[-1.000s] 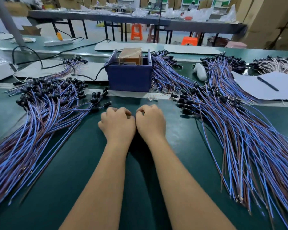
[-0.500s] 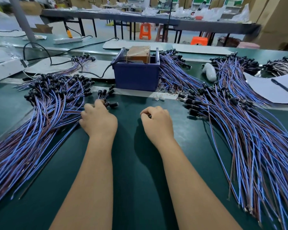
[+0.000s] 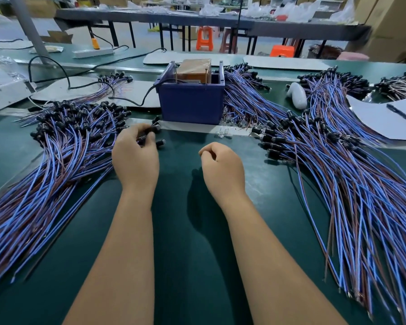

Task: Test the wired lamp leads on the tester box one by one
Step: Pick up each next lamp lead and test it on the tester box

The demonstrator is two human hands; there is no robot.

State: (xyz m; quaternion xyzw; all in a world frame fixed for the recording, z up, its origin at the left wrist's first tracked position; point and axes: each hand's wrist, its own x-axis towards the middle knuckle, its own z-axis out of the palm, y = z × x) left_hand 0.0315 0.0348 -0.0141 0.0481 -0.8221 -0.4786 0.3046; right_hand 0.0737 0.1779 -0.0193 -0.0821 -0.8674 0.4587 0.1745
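The blue tester box (image 3: 189, 103) with a brown block on top stands at the middle back of the green table (image 3: 192, 231). A large pile of blue-and-brown lamp leads with black heads (image 3: 63, 141) fans out on the left; another pile (image 3: 333, 165) spreads on the right. My left hand (image 3: 135, 158) sits at the right edge of the left pile, its fingers curled round a few black lead heads (image 3: 148, 134). My right hand (image 3: 222, 167) rests on the table in front of the box, fingers curled, holding nothing that I can see.
A black cable (image 3: 136, 99) runs from the box to the left. White sheets (image 3: 384, 116) with a pen (image 3: 402, 114) lie at the right, near a white object (image 3: 297, 96). More lead bundles (image 3: 244, 95) lie behind the box. A power strip (image 3: 93, 52) sits far left.
My hands were side by side in front of the box. The left hand moved left and forward to the pile and took hold of lead heads. The right hand stayed roughly put.
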